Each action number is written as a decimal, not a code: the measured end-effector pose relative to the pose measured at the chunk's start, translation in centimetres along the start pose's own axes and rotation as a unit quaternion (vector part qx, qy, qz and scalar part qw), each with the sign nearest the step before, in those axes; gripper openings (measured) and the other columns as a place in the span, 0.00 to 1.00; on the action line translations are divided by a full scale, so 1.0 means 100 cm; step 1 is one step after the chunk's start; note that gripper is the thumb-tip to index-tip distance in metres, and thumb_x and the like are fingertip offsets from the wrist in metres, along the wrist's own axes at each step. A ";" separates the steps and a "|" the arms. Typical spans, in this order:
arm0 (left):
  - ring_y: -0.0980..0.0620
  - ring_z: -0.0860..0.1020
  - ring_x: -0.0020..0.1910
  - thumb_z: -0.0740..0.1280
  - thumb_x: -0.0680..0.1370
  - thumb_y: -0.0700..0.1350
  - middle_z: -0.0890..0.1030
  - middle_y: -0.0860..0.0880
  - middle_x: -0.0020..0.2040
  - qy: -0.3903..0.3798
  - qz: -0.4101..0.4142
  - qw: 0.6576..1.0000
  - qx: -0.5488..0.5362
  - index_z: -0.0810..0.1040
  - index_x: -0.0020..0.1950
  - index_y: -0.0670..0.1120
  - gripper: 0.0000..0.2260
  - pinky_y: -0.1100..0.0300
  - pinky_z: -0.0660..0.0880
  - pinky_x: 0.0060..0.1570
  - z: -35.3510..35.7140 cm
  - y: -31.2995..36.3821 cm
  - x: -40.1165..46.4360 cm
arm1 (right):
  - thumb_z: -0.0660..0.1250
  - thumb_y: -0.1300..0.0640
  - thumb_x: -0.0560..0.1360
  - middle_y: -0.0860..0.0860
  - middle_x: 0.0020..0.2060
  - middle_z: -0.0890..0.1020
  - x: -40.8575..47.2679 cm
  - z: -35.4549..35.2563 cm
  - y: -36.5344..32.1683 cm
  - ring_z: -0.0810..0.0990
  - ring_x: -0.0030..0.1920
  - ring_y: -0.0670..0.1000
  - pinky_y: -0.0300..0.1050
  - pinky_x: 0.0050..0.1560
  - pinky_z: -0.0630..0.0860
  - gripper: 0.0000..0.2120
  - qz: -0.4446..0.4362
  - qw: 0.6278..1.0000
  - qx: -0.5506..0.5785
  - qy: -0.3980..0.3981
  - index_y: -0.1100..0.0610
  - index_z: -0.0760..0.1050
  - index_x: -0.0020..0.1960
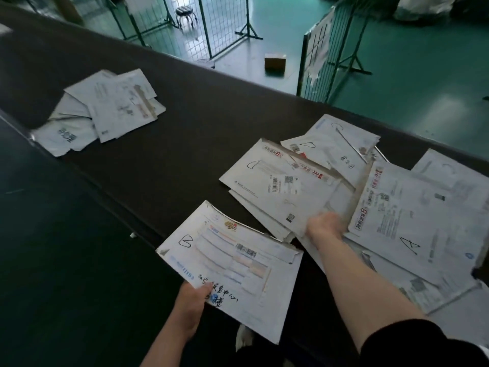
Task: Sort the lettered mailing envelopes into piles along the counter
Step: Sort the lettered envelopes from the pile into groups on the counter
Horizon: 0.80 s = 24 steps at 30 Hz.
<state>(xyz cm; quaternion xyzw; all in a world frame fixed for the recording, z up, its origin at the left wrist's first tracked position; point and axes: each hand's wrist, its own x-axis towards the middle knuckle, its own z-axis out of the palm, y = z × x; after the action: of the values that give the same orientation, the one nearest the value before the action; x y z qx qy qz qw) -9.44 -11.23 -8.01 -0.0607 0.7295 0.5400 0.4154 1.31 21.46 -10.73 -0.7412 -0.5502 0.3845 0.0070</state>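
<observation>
On the worktop [185, 107] a pile of envelopes [105, 112] lies at the far left. Well apart, to the right, overlapping envelopes spread: the D envelope [277, 186] left of the A envelope [412, 215]. The B envelope [232, 266] sits nearest, overhanging the worktop's near edge.

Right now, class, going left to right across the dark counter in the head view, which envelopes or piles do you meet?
Loose pile of white envelopes → white envelope marked B → white envelope marked D → white envelope marked A.
</observation>
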 end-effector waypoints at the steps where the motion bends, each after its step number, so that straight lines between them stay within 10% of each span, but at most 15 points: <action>1: 0.37 0.83 0.53 0.61 0.81 0.29 0.85 0.36 0.53 0.008 0.003 1.000 -0.007 0.78 0.57 0.35 0.09 0.43 0.80 0.54 -0.001 0.000 -0.003 | 0.69 0.53 0.70 0.64 0.66 0.78 -0.001 0.001 0.001 0.79 0.65 0.64 0.56 0.62 0.79 0.30 -0.003 1.000 0.012 -0.004 0.66 0.73 0.69; 7: 0.36 0.83 0.55 0.60 0.80 0.28 0.85 0.36 0.54 0.017 0.001 1.000 -0.016 0.77 0.58 0.35 0.10 0.38 0.78 0.60 -0.005 -0.008 -0.036 | 0.82 0.37 0.61 0.62 0.70 0.70 -0.021 0.011 -0.005 0.72 0.69 0.62 0.61 0.67 0.69 0.52 -0.009 0.999 -0.043 -0.002 0.61 0.63 0.72; 13: 0.34 0.81 0.56 0.59 0.80 0.27 0.84 0.36 0.54 0.068 -0.013 0.995 -0.073 0.77 0.57 0.36 0.10 0.35 0.76 0.62 -0.021 -0.028 -0.067 | 0.77 0.45 0.72 0.60 0.65 0.78 -0.027 0.009 -0.009 0.77 0.64 0.62 0.57 0.66 0.71 0.28 -0.098 0.988 -0.102 -0.064 0.58 0.74 0.64; 18: 0.35 0.82 0.56 0.59 0.80 0.28 0.86 0.38 0.54 0.073 -0.004 0.991 -0.114 0.77 0.59 0.37 0.12 0.37 0.77 0.60 -0.037 -0.029 -0.084 | 0.70 0.60 0.76 0.57 0.53 0.83 -0.070 0.027 -0.011 0.85 0.41 0.56 0.52 0.40 0.84 0.14 -0.203 0.951 0.163 -0.166 0.58 0.75 0.62; 24: 0.36 0.83 0.55 0.58 0.81 0.30 0.85 0.37 0.56 0.080 0.016 0.974 -0.211 0.76 0.62 0.39 0.13 0.43 0.81 0.50 -0.083 -0.021 -0.086 | 0.70 0.67 0.78 0.53 0.58 0.81 -0.160 0.049 -0.013 0.83 0.53 0.57 0.46 0.44 0.84 0.17 -0.194 0.857 0.380 -0.288 0.57 0.74 0.65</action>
<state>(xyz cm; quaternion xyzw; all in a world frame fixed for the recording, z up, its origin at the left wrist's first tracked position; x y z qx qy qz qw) -7.18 -22.15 -3.18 -0.1779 0.6311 0.6815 0.3248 -4.20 6.78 -4.63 -0.4150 -0.4710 0.7513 0.2038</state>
